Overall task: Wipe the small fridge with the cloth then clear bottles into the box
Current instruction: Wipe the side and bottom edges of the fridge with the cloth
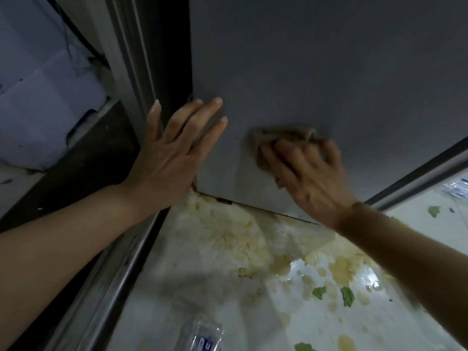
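The small fridge (316, 72) shows as a flat grey side panel filling the upper right. My right hand (309, 176) presses a crumpled brown cloth (283, 138) against the lower part of that panel. My left hand (174, 150) lies flat and open across the fridge's left edge, fingers spread, holding nothing. A clear plastic bottle (202, 335) with a blue label lies on the floor at the bottom edge. Another clear bottle (455, 186) shows partly at the right edge. No box is clearly in view.
The white floor (215, 287) below the fridge is stained with yellowish spills and green scraps (347, 296). A metal rail (121, 282) runs diagonally at the left. A pale bluish sheeted object (43, 102) and a dark cable (83, 44) sit at upper left.
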